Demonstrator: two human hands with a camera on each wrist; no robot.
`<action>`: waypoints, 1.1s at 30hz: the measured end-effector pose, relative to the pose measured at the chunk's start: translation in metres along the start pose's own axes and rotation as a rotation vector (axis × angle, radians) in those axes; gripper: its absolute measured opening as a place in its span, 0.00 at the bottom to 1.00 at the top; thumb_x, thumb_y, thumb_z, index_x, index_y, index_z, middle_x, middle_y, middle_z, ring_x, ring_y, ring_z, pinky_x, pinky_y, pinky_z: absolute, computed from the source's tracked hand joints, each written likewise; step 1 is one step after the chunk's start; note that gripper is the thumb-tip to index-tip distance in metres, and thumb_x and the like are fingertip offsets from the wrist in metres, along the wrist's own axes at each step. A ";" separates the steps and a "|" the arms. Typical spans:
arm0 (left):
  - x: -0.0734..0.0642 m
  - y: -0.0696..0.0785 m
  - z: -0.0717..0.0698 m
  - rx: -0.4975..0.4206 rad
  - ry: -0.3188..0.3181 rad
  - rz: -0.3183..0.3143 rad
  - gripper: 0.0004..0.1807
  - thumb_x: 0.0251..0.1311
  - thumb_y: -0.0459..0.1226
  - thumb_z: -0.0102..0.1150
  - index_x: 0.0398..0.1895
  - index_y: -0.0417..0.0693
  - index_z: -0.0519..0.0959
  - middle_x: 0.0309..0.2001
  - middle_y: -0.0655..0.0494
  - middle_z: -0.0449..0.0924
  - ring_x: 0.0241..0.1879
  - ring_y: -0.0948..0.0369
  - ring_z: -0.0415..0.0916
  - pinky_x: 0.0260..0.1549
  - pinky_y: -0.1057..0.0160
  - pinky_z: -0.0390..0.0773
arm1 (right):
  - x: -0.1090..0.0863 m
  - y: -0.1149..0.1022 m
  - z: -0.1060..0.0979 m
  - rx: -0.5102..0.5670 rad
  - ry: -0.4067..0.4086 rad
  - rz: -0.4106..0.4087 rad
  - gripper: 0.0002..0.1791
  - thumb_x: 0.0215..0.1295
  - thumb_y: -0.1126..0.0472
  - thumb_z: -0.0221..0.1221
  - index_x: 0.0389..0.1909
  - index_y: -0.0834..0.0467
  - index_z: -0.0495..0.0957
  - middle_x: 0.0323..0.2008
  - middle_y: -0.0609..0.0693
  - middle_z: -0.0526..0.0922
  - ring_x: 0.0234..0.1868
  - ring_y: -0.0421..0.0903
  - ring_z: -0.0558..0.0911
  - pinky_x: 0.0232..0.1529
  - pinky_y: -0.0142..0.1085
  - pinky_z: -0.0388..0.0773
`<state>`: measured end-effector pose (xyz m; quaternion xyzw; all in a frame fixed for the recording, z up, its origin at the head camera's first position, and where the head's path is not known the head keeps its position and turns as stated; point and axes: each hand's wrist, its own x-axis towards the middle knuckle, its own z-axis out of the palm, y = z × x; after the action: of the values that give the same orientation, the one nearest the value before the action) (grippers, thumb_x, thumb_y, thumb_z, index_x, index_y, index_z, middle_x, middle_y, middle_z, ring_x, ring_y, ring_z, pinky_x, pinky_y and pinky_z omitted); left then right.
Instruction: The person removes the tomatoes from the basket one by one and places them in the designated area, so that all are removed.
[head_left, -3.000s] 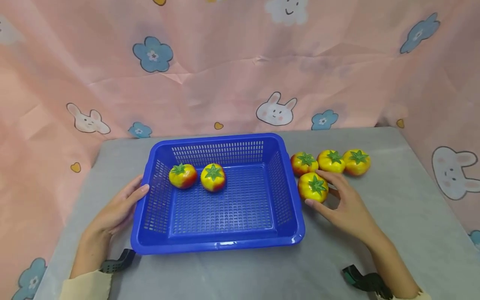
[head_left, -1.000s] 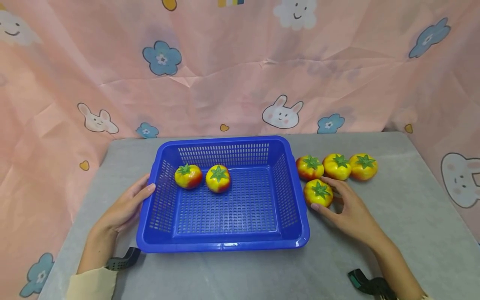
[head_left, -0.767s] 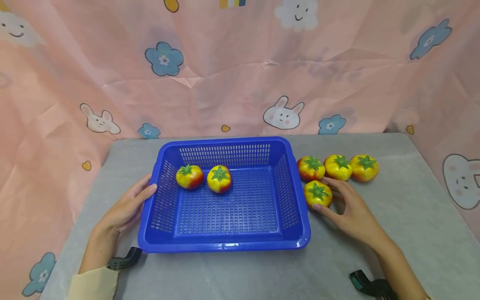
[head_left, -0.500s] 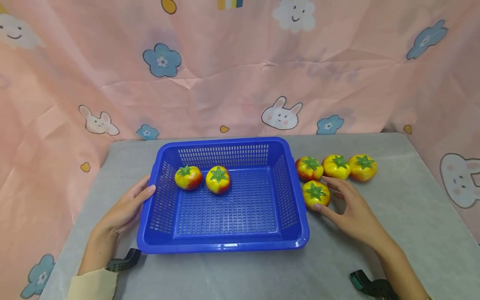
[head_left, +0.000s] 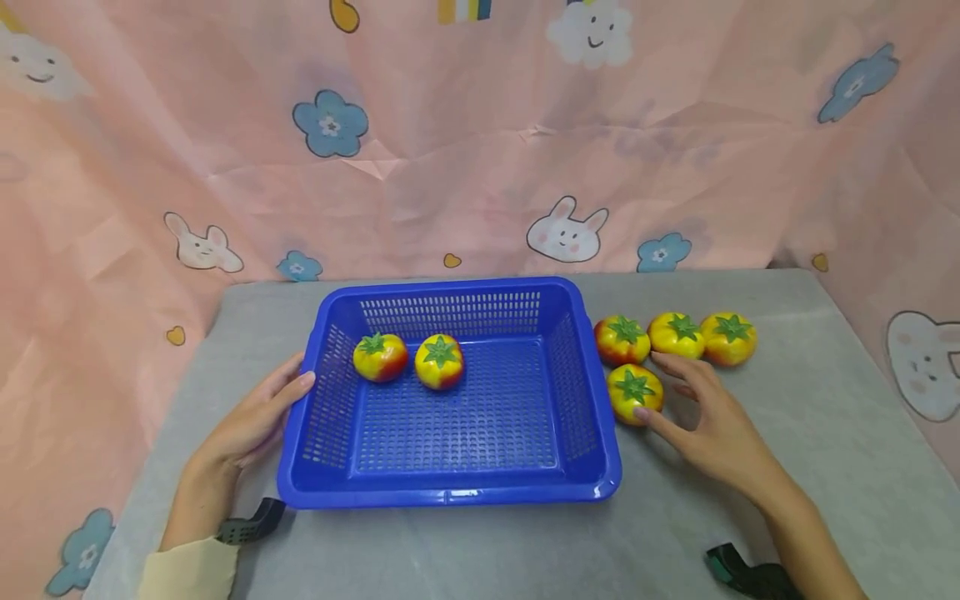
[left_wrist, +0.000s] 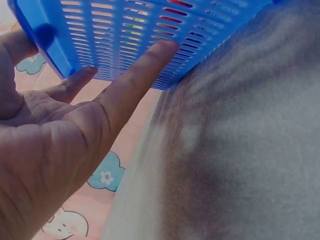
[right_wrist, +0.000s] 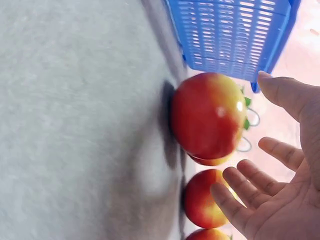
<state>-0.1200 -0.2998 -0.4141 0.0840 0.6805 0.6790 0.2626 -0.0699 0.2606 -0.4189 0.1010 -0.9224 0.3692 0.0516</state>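
Note:
A blue plastic basket (head_left: 450, 500) stands on the grey table with two yellow-red, tomato-like fruits inside, a left one (head_left: 380, 358) and a right one (head_left: 439, 362). My left hand (head_left: 251, 421) rests at its left side, thumb on the rim, and the left wrist view shows long straight fingers against the slotted wall. Just right of the basket sits a front fruit (head_left: 635, 395). Spread around it is my right hand (head_left: 716, 429); in the right wrist view the fingers (right_wrist: 285, 150) stand apart from the fruit (right_wrist: 207, 115), holding nothing.
Behind the front fruit, a row of three similar fruits holds a left (head_left: 622, 340), a middle (head_left: 677, 335) and a right one (head_left: 729, 339). A pink patterned cloth (head_left: 450, 167) hangs behind the table (head_left: 480, 550). Each wrist wears a dark device.
The front fruit has tilted slightly left, nearer the basket. My right fingers have loosened from around it and shifted a little right. The left hand keeps its place on the basket.

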 end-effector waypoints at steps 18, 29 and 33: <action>-0.003 -0.007 -0.002 -0.053 -0.046 0.041 0.37 0.87 0.41 0.34 0.87 0.42 0.32 0.62 0.60 0.82 0.57 0.58 0.87 0.52 0.52 0.90 | -0.004 -0.015 -0.011 0.014 0.026 0.001 0.37 0.69 0.58 0.71 0.76 0.54 0.69 0.70 0.60 0.74 0.67 0.50 0.74 0.57 0.04 0.58; 0.000 0.004 -0.002 -0.012 -0.030 0.023 0.38 0.87 0.42 0.36 0.86 0.41 0.33 0.61 0.60 0.82 0.57 0.59 0.87 0.52 0.52 0.90 | 0.012 -0.041 -0.019 0.032 0.010 -0.082 0.37 0.68 0.61 0.71 0.76 0.53 0.70 0.73 0.59 0.72 0.71 0.47 0.74 0.63 0.05 0.59; -0.001 0.004 -0.002 -0.008 -0.015 0.002 0.38 0.87 0.43 0.36 0.87 0.42 0.33 0.61 0.61 0.82 0.57 0.59 0.87 0.52 0.52 0.90 | 0.018 -0.050 -0.022 0.029 -0.019 -0.088 0.37 0.68 0.60 0.71 0.76 0.54 0.70 0.73 0.59 0.72 0.68 0.60 0.77 0.62 0.05 0.59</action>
<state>-0.1213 -0.3021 -0.4101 0.0889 0.6758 0.6812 0.2672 -0.0755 0.2378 -0.3666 0.1458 -0.9121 0.3788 0.0574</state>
